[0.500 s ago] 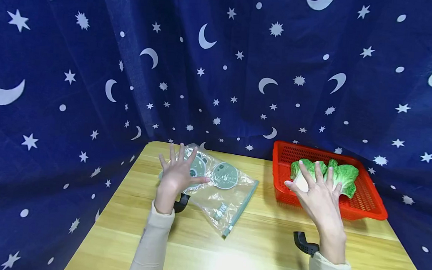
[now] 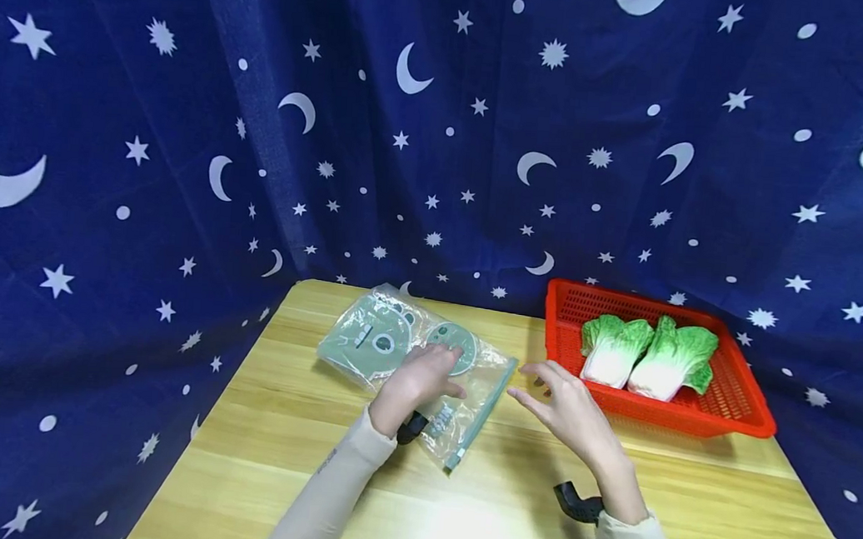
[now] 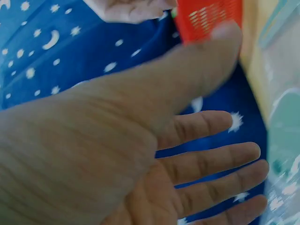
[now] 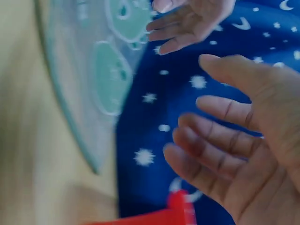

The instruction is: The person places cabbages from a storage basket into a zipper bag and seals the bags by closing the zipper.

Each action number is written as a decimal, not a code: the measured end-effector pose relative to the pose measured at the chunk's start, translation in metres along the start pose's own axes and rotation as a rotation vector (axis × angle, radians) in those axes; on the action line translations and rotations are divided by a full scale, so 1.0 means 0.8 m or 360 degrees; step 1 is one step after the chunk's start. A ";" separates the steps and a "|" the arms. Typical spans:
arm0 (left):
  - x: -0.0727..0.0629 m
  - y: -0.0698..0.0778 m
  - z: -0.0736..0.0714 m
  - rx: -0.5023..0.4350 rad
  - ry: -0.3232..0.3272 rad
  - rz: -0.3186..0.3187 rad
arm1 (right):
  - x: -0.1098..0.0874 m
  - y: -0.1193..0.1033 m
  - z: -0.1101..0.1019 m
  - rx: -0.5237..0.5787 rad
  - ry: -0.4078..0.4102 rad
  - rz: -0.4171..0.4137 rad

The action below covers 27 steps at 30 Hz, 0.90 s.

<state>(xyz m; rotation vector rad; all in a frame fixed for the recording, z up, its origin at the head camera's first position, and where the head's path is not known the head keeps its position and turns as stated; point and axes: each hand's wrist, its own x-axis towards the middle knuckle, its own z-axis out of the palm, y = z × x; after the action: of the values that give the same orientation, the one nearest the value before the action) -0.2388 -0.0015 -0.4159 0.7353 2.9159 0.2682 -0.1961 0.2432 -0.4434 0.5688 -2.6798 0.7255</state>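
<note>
A clear zip bag (image 2: 479, 386) with green cartoon faces printed on it lies flat on the table, its green slider strip angled toward the right. Over its middle hovers my left hand (image 2: 420, 377), thumb apart from the fingers, holding nothing. My right hand (image 2: 568, 408) is just right of the strip, with nothing in its relaxed fingers. In the left wrist view the left fingers (image 3: 211, 159) stretch out loosely beside the bag (image 3: 286, 122). The right wrist view shows the right fingers (image 4: 211, 145) gently bent, and the bag (image 4: 84, 89) beyond them.
A red plastic basket (image 2: 737, 408) stands at the back right, holding two heads of Chinese cabbage, one (image 2: 614, 349) left of the other (image 2: 673, 361). The wooden table (image 2: 253, 449) meets a dark blue curtain (image 2: 451, 204) with moons and stars behind it.
Both hands have come inward from spread-finger poses. The left moved right across the bag; the right moved left, off the view of the cabbages, toward the bag's strip.
</note>
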 end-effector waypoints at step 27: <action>0.060 0.024 0.107 -0.0316 -0.0104 0.0048 | -0.013 0.047 0.077 0.0300 -0.0637 0.0175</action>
<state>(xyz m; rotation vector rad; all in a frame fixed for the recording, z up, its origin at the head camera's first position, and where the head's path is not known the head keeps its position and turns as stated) -0.2585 0.0502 -0.4992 0.7416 2.7671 0.5175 -0.2154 0.2431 -0.5133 0.6801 -3.0494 0.9944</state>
